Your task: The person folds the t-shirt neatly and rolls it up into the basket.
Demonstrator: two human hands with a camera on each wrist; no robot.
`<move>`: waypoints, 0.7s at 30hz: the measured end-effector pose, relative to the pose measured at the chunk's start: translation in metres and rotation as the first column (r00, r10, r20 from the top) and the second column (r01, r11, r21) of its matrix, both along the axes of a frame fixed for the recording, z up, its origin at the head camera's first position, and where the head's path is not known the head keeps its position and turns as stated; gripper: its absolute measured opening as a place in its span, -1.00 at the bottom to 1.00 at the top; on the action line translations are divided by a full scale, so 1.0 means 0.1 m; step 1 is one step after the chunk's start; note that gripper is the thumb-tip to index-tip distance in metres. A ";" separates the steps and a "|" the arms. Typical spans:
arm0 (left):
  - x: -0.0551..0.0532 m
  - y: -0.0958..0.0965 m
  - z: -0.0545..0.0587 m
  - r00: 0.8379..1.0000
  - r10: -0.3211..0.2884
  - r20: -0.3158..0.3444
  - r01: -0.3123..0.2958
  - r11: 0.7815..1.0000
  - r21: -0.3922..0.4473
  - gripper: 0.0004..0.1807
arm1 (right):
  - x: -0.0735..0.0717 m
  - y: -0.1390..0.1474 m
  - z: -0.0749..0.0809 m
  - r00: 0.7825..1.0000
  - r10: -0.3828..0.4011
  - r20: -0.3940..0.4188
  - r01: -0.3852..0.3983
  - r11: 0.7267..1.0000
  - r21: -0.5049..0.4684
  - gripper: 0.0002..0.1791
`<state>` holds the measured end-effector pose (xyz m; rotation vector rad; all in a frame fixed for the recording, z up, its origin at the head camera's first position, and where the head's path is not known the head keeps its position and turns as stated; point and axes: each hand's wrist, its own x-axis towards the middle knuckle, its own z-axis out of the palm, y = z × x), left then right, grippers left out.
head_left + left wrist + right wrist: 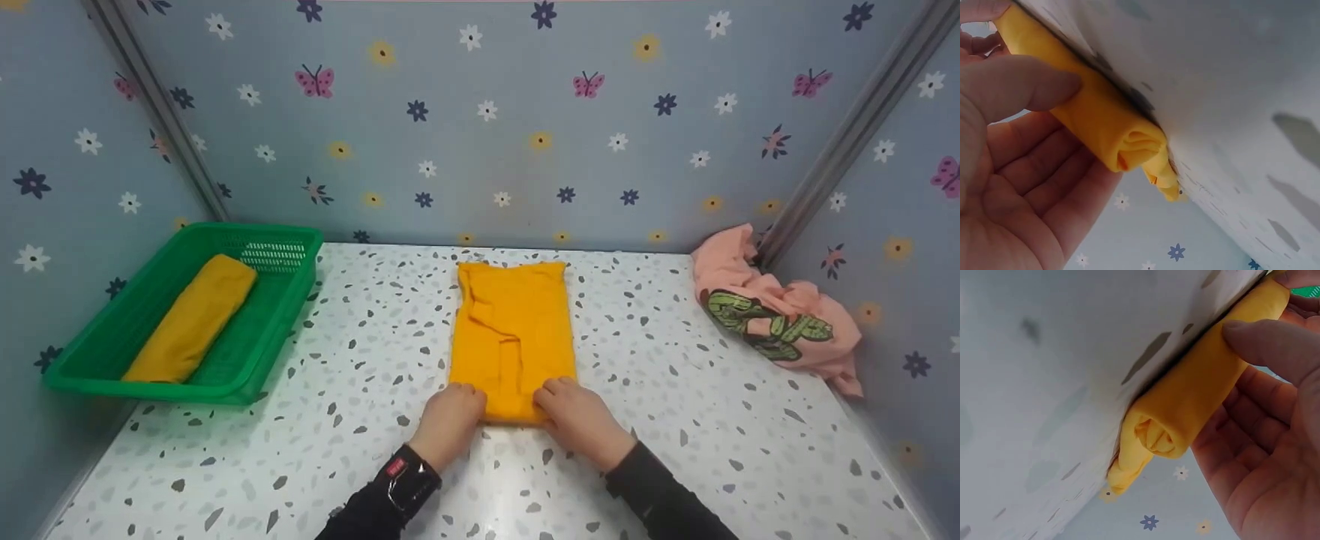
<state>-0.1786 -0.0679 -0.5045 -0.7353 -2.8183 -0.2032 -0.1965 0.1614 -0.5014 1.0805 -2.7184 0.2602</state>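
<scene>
A yellow folded garment lies flat on the speckled table, its near edge turned into a roll. My left hand grips the left end of that roll, thumb on the near side and fingers curled over the far side. At the right end, my right hand holds it the same way. In the left wrist view the rolled end shows spiralled layers beside my thumb. The right wrist view has the other rolled end, with the thumb pressing on the roll.
A green basket stands at the left with a rolled yellow cloth inside. In the right back corner lies a crumpled pink garment with a green print. Flowered panels wall in the speckled tabletop at the back and sides.
</scene>
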 end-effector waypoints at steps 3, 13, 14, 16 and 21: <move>-0.01 -0.02 0.01 1.000 -0.003 -0.008 0.003 1.000 0.028 -0.92 | 0.00 0.00 0.01 1.000 -0.003 -0.004 0.003 1.000 -0.004 -0.79; -0.01 -0.07 0.02 1.000 -0.015 0.002 0.015 0.997 0.080 -0.90 | -0.02 0.03 0.01 1.000 0.002 0.019 -0.001 1.000 -0.022 -0.87; -0.01 -0.07 0.02 1.000 -0.018 0.003 0.018 0.996 0.086 -0.89 | -0.02 0.03 0.01 1.000 0.002 0.026 -0.001 1.000 -0.022 -0.87; -0.01 -0.08 0.03 1.000 -0.021 0.013 0.020 0.995 0.097 -0.89 | -0.02 0.04 0.02 0.999 0.000 0.045 0.001 1.000 -0.021 -0.86; 0.00 -0.11 0.03 0.998 -0.036 0.055 0.028 0.990 0.136 -0.89 | -0.02 0.07 0.05 0.996 0.013 0.086 -0.012 1.000 -0.017 -0.84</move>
